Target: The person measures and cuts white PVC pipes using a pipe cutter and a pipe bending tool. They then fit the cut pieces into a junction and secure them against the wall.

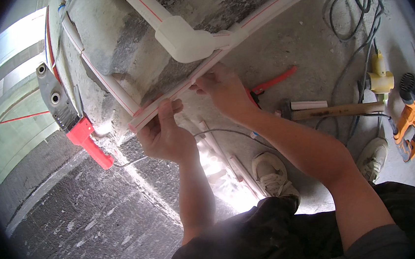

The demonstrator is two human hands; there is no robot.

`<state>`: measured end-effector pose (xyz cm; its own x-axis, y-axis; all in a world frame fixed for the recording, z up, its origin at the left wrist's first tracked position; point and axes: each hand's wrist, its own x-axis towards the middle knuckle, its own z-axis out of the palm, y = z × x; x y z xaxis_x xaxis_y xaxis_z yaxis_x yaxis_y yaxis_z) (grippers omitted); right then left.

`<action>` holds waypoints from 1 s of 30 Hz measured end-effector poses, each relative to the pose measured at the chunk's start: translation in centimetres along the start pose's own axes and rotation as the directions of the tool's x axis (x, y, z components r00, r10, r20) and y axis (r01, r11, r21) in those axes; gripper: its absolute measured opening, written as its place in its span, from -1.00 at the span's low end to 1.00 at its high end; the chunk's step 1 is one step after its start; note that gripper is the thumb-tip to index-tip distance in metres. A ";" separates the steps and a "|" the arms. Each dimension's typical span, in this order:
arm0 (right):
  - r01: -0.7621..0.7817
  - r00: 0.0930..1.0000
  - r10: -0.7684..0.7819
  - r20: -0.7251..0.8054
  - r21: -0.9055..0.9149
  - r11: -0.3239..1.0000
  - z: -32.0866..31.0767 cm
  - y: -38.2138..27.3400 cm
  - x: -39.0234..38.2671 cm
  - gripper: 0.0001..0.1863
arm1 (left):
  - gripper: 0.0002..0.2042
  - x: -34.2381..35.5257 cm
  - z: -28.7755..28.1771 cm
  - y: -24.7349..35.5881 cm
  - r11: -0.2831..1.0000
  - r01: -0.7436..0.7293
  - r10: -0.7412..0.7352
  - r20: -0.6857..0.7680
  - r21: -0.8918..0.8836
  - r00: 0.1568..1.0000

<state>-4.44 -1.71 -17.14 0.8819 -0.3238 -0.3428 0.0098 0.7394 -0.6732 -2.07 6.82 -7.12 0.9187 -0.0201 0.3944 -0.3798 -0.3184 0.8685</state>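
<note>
A white plastic pipe (184, 88) with a red stripe runs slantwise through the middle, its near-left end by the lower end of another white striped pipe (107, 79). My left hand (166, 135) is closed round it close to that end, thumb on top. My right hand (221, 89) touches or nearly touches the pipe's near edge farther right. Its fingers are pinched together, and I cannot make out what is in them. Beyond the right hand, a thick white elbow fitting (187, 41) sits above the pipe, and the pipe's far end is hard to tell from the pipework there.
A pipe welding tool (82, 133) with a red handle leans at left. Right of my hands lie red-handled pipe cutters (275, 80), a wooden-handled hammer (334, 111), an orange power drill (411, 116) and a yellow connector (380, 74). Dark cables (355, 13) loop nearby; pipe offcuts (243, 173) lie by my shoe.
</note>
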 end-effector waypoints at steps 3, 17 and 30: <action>-0.013 1.000 0.013 0.002 0.012 1.000 -0.1 0.2 0.2 -0.73 | -0.81 0.2 0.2 0.4 0.998 0.020 -0.019 -0.010 0.056 1.000; -0.043 0.999 0.035 -0.041 -0.224 0.974 0.0 -1.7 -0.3 -0.80 | -0.70 0.0 0.4 0.3 0.990 0.011 -0.011 0.000 0.144 1.000; 0.189 0.979 -0.202 -0.001 -0.359 0.914 0.0 0.3 -0.4 -0.79 | -0.67 0.3 -1.3 -1.4 0.976 -0.026 0.031 -0.023 0.217 0.999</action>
<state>-4.79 -1.38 -17.17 0.8610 -0.4675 -0.2002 0.0061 0.4033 -0.9151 -1.38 8.54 -7.82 0.9036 -0.0085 0.4282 -0.3708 -0.5159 0.7722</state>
